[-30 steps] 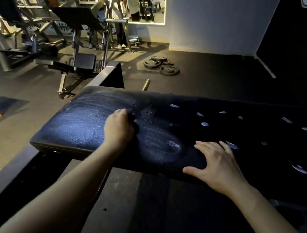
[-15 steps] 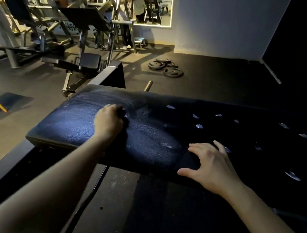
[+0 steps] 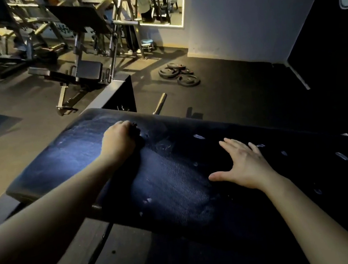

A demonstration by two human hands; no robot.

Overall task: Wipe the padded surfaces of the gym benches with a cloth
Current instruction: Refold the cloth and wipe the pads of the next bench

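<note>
Now left grip [image 3: 119, 141] clutches cloth [image 3: 136, 129] on bench pad [image 3: 175, 186]; right grip [image 3: 245, 168] flat (fingers spread).

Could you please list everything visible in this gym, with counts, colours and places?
Bench pad: one, dark blue, foreground.
Cloth: one, dark, on the pad, mostly hidden.
Weight plates: a few, black, on the floor behind the pad.
Metal bar: one, silver, behind the pad.
Exercise machine: one, black pads, grey frame, far left.
Mirror: one, back wall.
Stool: one, blue seat, below the mirror.
Left hand: grips the cloth.
Right hand: flat on the pad, fingers spread.
</note>
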